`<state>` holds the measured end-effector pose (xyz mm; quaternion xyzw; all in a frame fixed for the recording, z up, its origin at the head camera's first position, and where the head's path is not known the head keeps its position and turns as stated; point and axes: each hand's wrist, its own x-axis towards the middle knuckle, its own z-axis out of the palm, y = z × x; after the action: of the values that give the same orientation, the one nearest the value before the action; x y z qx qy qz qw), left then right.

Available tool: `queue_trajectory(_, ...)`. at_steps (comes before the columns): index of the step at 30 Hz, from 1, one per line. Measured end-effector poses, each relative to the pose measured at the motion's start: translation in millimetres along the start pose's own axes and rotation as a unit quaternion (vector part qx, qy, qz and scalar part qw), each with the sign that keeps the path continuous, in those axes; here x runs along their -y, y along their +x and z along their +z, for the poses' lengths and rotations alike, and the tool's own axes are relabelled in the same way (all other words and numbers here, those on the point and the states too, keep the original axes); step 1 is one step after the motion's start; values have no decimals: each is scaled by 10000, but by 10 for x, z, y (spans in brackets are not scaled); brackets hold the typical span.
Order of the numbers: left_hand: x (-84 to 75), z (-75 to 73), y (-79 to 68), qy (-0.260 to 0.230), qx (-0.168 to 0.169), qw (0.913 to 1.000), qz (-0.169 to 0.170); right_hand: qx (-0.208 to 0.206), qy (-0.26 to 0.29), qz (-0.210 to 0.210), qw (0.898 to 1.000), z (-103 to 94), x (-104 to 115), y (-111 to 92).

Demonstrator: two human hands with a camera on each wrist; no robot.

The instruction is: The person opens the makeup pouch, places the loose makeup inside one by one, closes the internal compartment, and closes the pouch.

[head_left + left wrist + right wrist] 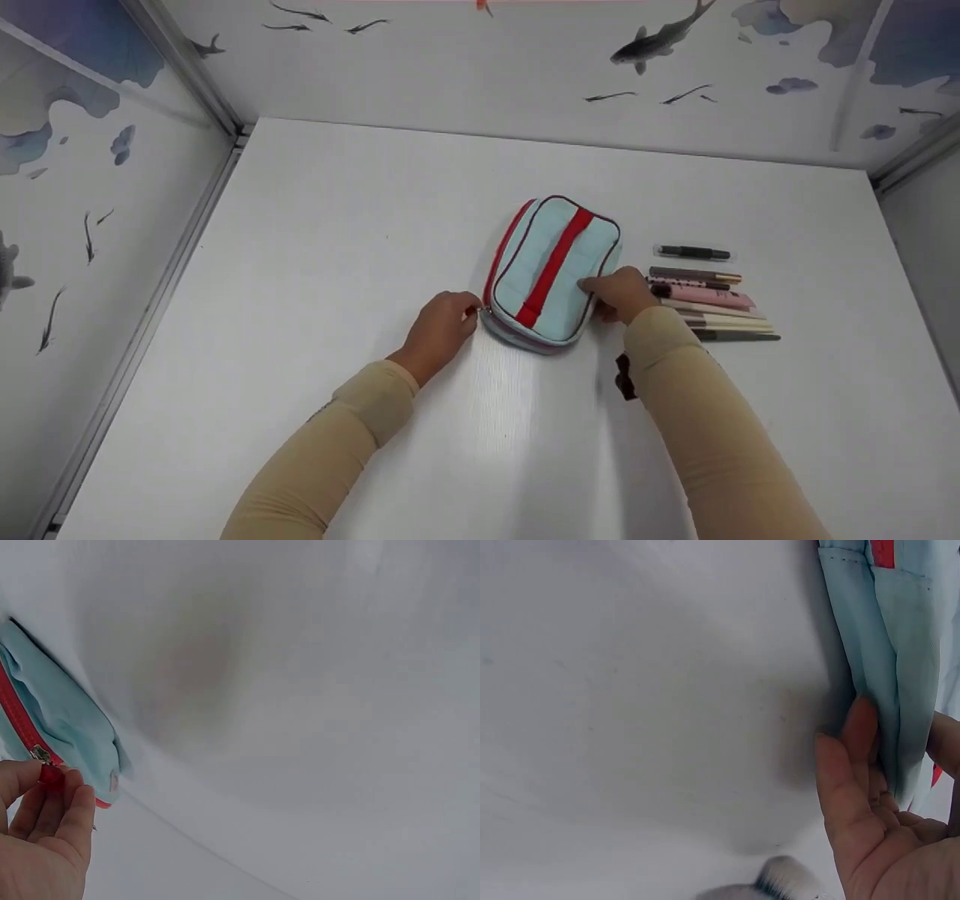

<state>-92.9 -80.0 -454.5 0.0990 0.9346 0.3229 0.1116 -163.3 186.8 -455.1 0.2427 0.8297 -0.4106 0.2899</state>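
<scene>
A light blue zippered pouch [517, 277] with a red strap and dark piping lies on the white table, tilted a little in the head view. At its lower left corner my left hand [441, 326] pinches the zipper's red pull tab [51, 774], just below the metal slider [40, 754]. The red zipper runs along the pouch's left side. My right hand [624, 292] grips the pouch's right edge, thumb on top and fingers at the side, as the right wrist view shows with the blue fabric [907, 682] between them.
Right of the pouch lies a row of cosmetic items: a black pen-like stick [694, 253], a pink tube [712, 295] and several slim brushes or pencils [739, 337]. A small dark object [624, 377] sits partly behind the right forearm. Patterned walls [487, 75] border the table.
</scene>
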Motion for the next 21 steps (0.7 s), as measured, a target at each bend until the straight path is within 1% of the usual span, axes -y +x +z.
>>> queue_trajectory(3, 29, -13, 75, -121, -59, 9998, -146, 1, 250, 96, 9996, 5, -24, -16)
queue_trajectory(7, 47, -15, 159, -217, -156, 9995, -166, -79, 405, 183, 9990, 21, -51, -33)
queue_trajectory(11, 44, 9, 227, -134, -206, 9996, -165, -209, 576, 294, 9977, 40, -92, -61)
queue_trajectory(15, 29, 28, 291, -81, -241, 9991, -338, -246, 1003, 468, 9936, 68, -124, -121)
queue_trajectory(18, 8, 23, 335, -58, -313, 9985, -439, -254, 1590, 542, 9855, 103, -125, -184)
queue_trajectory(19, -4, 20, 346, -29, -333, 9984, -459, -250, 1837, 566, 9810, 117, -122, -203)
queue_trajectory(21, -30, 18, 361, 23, -315, 9980, -539, -273, 2370, 628, 9691, 144, -115, -236)
